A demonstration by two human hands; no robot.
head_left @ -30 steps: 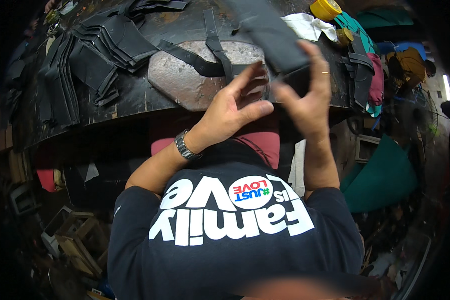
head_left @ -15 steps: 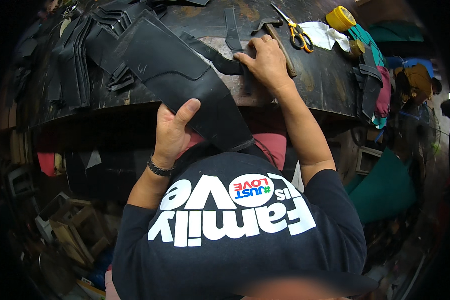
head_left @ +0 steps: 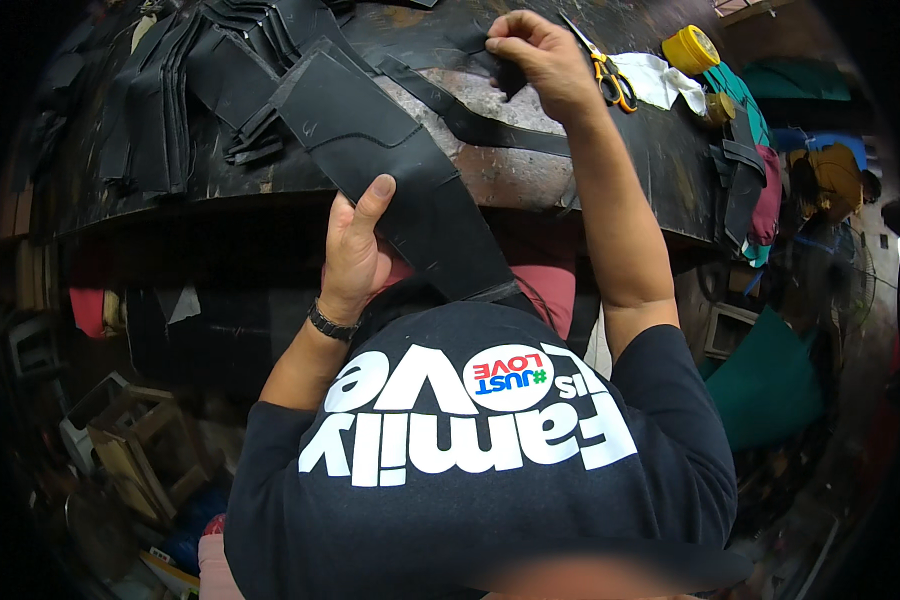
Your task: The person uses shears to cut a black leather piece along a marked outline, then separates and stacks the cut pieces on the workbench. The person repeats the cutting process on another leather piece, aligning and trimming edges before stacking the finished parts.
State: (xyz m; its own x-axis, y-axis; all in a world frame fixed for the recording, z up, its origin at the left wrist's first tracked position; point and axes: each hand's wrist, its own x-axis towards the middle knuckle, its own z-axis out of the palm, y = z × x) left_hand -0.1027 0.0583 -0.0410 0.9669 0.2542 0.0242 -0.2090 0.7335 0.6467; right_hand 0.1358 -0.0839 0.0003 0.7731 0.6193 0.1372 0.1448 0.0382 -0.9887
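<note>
My left hand [head_left: 358,245] grips a long black leather-like panel [head_left: 390,180] by its left edge, thumb on top. The panel slants from the table's edge down to my lap and has a wavy stitched or notched line across it. Over the table, my right hand [head_left: 542,62] pinches a small dark strip [head_left: 511,82] between thumb and fingers; part of that strip is hidden by the hand. Below it, a longer curved black strip [head_left: 470,122] lies on a pale, worn slab [head_left: 510,178], beside the panel.
Stacks of black cut pieces [head_left: 165,110] lie at the table's left. Orange-and-black scissors [head_left: 612,82], a white cloth [head_left: 660,80], a yellow tub [head_left: 690,50] and a small jar [head_left: 720,107] stand or lie at the right. More black pieces [head_left: 735,175] hang over the right edge.
My right hand has moved up and away from me, lifting the small strip off the slab. The curved strip now stretches farther right. The panel has shifted slightly in my left hand.
</note>
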